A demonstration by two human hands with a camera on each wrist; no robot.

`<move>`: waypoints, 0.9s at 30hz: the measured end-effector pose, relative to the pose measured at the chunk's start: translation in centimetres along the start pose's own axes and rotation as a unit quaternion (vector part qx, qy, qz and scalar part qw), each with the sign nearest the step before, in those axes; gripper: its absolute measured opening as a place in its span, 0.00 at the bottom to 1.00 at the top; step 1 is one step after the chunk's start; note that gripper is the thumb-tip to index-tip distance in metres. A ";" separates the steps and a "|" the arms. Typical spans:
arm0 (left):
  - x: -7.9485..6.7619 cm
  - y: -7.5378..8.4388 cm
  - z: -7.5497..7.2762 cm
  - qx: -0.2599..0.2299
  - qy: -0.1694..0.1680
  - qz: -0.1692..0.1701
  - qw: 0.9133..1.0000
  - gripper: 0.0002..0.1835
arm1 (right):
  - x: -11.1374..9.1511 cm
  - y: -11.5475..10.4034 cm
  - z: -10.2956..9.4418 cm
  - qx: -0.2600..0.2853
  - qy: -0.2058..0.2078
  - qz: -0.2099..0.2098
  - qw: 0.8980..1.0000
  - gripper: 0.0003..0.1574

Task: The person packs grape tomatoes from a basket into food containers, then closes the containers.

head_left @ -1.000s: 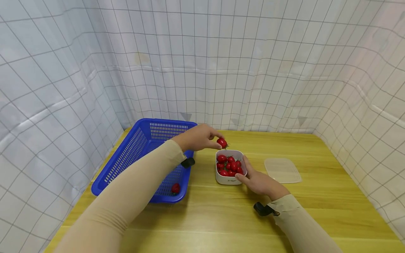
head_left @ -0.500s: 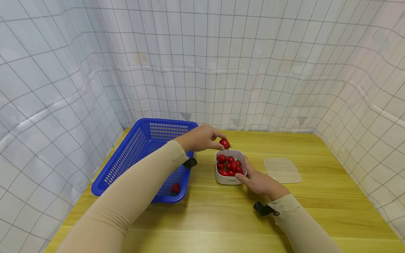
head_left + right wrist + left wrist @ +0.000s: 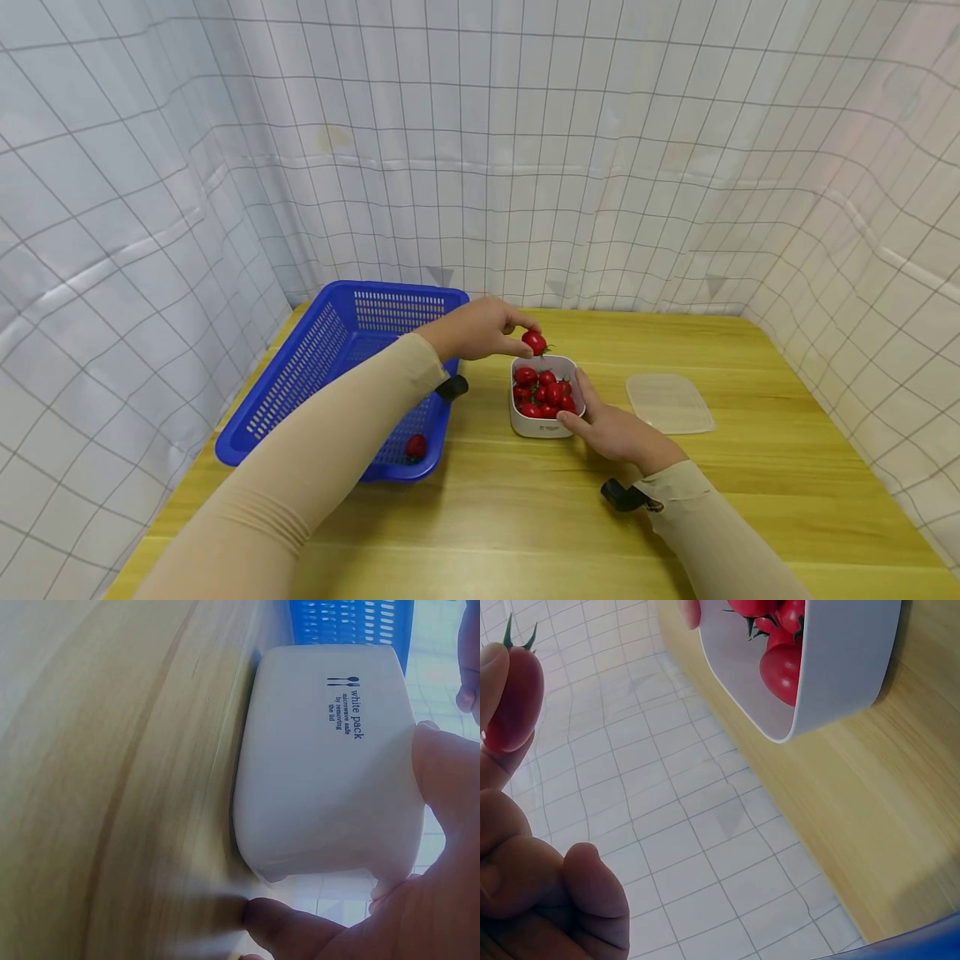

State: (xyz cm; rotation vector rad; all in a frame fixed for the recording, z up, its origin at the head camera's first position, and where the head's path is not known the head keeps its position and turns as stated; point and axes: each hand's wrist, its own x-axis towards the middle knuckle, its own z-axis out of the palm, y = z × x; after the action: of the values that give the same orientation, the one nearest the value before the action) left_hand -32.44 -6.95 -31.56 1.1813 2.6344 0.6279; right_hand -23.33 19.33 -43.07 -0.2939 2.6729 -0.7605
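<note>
My left hand (image 3: 483,327) pinches a red cherry tomato (image 3: 534,342) between thumb and forefinger, just above the back edge of a white plastic container (image 3: 537,427). Green stem leaves stick out from that tomato (image 3: 519,701) in the left wrist view, where the other fingers are curled in. Several more cherry tomatoes (image 3: 553,394) lie inside the container. At its right side my right hand (image 3: 617,431) holds the container, thumb on the front rim and fingers along the side. Printed lettering marks the container's wall (image 3: 315,780) in the right wrist view.
A blue slotted basket (image 3: 341,287) stands on the left of the wooden table (image 3: 510,517), partly covered by my left arm. One red tomato (image 3: 416,447) sits in its near right corner. To the right lies a flat translucent lid (image 3: 670,403). Grid-patterned sheeting (image 3: 480,167) encloses the table.
My left hand has shifted slightly right with the cherry tomato, and hardly moves over the last half second. The right hand and the container have stayed in place.
</note>
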 end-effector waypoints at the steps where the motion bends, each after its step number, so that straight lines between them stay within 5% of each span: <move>1: 0.0 0.0 0.0 0.002 -0.001 -0.002 1.000 0.18 | 0.0 0.0 0.0 0.000 0.000 -0.001 1.000 0.62; 27: 0.6 0.6 0.1 0.005 -0.019 0.001 1.000 0.24 | 0.0 -0.1 -0.1 0.000 -0.002 0.002 1.000 0.63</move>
State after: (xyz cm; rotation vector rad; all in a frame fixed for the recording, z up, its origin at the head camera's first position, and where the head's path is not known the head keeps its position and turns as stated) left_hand -32.41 -6.09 -31.41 1.1853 2.6086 0.5889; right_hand -23.33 19.31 -42.98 -0.2908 2.6691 -0.7583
